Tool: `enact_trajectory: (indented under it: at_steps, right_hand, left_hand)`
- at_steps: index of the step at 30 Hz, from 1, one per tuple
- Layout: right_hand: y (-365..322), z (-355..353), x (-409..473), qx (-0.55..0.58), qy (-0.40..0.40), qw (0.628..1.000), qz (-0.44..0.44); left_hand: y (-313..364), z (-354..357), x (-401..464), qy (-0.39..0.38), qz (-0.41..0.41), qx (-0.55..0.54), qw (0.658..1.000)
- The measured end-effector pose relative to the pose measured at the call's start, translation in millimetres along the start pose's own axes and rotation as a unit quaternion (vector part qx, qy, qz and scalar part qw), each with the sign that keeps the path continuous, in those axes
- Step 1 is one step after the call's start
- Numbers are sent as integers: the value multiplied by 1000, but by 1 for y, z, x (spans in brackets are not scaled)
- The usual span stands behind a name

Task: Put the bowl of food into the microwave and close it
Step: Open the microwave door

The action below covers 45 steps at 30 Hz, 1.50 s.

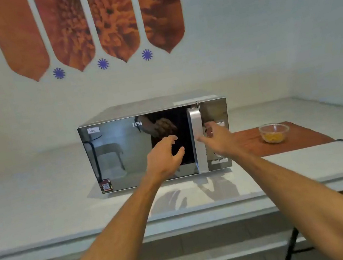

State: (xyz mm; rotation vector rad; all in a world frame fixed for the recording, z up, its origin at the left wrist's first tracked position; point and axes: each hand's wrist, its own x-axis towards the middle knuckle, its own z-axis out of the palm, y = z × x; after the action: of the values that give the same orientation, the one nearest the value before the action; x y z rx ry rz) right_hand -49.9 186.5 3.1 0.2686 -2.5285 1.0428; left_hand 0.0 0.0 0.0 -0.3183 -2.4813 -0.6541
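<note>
Nothing done yet: the microwave (142, 148) door is closed, the bowl (274, 132) sits on the mat (299, 138) beside it. Your right hand (216, 138) reaches, fingers spread, at the handle (196, 125); your left hand (165, 157) hovers empty.

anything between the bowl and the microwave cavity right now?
Yes: the microwave door is shut, closing off the cavity. The bowl of food sits on the brown mat right of the microwave. The right hand is at the door handle, open.
</note>
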Motion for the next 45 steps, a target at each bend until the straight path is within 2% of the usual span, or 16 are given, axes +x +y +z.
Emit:
enact_trajectory:
  at_steps: [7,12,18,22,26,28,30,32,37,41,45]
  right_hand:
    - [-8,23,10,84,-30,996,25]
    - [-7,25,10,22,-31,999,22]
    - [-7,24,2,-24,-10,1000,-3]
    - [-5,22,-17,15,-1,998,-64]
    - [-9,13,-31,28,-10,996,-80]
    - [-10,5,-38,22,49,992,-116]
    - [-13,-7,-42,36,150,975,-163]
    - [-21,-22,-42,51,194,957,-208]
    - [-36,-39,-44,9,79,964,-253]
    - [-43,-43,-60,37,97,951,-292]
    - [-54,-45,-73,67,110,943,-308]
  left_hand:
    - [-3,16,1,-14,-16,13,1000]
    - [-1,15,7,30,-3,9,999]
    - [8,6,24,102,59,49,992]
    - [12,-3,33,134,58,59,988]
    - [26,-8,29,156,58,91,982]
    - [31,-12,30,148,53,104,982]
    - [36,-17,29,123,51,118,984]
    - [42,-24,24,98,56,135,984]
    - [52,-37,8,98,55,124,986]
    - [63,-53,-7,146,43,105,983]
    - [69,-76,-19,140,36,136,980]
